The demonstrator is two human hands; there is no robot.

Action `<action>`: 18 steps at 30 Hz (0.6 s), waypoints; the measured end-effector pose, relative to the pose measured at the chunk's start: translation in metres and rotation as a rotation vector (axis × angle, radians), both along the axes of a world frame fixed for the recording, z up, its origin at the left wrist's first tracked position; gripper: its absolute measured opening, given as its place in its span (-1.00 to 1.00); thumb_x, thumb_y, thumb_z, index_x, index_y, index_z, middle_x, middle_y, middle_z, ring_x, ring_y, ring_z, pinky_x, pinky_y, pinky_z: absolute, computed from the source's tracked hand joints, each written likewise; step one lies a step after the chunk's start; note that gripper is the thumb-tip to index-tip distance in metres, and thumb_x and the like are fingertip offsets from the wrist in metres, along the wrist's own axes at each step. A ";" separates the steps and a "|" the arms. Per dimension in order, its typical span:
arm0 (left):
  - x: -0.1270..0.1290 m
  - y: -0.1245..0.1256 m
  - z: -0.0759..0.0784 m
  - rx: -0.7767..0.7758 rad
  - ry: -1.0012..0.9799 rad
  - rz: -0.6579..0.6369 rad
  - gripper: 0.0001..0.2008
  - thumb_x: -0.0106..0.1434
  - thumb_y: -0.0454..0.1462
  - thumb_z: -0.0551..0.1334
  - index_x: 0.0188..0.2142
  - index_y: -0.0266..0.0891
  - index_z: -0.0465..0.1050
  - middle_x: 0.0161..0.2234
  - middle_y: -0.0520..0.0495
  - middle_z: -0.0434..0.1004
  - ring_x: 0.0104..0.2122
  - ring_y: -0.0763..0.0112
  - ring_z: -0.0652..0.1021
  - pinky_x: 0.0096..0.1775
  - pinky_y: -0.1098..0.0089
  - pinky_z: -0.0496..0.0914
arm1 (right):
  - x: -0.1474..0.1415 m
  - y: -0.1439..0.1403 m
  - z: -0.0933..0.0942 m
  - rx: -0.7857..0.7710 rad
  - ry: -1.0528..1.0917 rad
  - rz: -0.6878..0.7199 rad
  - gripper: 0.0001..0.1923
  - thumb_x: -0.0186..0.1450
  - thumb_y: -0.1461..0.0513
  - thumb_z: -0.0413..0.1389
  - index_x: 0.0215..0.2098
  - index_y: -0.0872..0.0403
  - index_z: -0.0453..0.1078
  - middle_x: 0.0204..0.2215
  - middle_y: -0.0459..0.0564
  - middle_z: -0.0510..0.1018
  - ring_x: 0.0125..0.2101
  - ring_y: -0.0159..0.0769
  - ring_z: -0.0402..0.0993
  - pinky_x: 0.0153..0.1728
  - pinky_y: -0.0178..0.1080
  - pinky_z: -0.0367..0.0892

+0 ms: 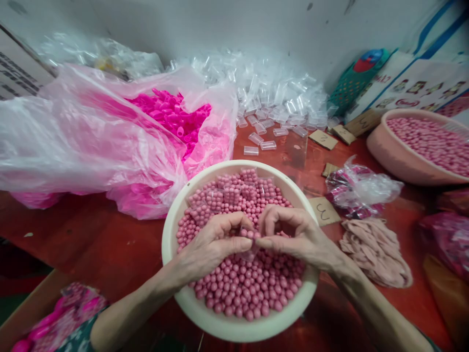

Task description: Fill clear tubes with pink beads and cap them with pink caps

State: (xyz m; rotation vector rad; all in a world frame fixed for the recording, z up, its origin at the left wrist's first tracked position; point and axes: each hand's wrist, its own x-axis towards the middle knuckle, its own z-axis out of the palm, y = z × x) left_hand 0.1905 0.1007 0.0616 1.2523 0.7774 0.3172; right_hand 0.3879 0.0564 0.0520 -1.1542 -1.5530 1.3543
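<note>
A cream bowl [172, 230] full of small pink balls [249, 288] sits in front of me on the red table. Both hands meet over its middle. My left hand [210, 244] pinches a small clear plastic tube [250, 247] that is mostly hidden between the fingers. My right hand [289, 234] touches the same tube with thumb and forefinger, with a few pink balls at its fingertips. Several clear tubes filled with balls [238, 193] lie on the heap at the bowl's far side.
A big plastic bag of bright pink caps [172, 115] lies at left. A pile of empty clear tubes [264, 98] is at the back. A second bowl of pink balls [425, 146], cardboard tags [323, 211], a small bag [361, 188] and rubber bands [373, 249] are at right.
</note>
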 end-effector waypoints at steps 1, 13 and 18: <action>0.000 0.000 0.000 -0.022 0.001 0.007 -0.91 0.19 -0.33 0.20 -0.28 -0.28 0.41 -0.41 0.01 0.48 -0.37 0.40 0.51 -0.23 0.40 0.36 | 0.003 0.000 -0.002 -0.021 0.020 -0.028 -0.84 0.21 0.19 0.18 -0.44 0.10 0.33 -0.45 -0.11 0.43 -0.39 -0.39 0.37 -0.33 -0.32 0.31; -0.004 0.000 -0.003 0.109 0.109 -0.039 -0.93 0.20 -0.32 0.17 -0.31 -0.24 0.41 -0.41 0.04 0.42 -0.38 0.44 0.43 -0.29 0.47 0.32 | -0.002 0.001 -0.009 0.193 -0.120 0.116 -0.87 0.25 0.22 0.15 -0.23 0.08 0.44 -0.33 -0.07 0.51 -0.31 -0.37 0.41 -0.25 -0.28 0.28; -0.004 -0.001 -0.001 0.128 0.101 -0.084 -0.90 0.16 -0.36 0.19 -0.31 -0.24 0.45 -0.35 0.01 0.48 -0.29 0.37 0.46 -0.22 0.42 0.31 | 0.001 -0.001 -0.004 0.017 -0.137 0.192 -0.86 0.22 0.19 0.18 -0.39 0.10 0.35 -0.50 -0.17 0.39 -0.47 -0.45 0.28 -0.43 -0.36 0.20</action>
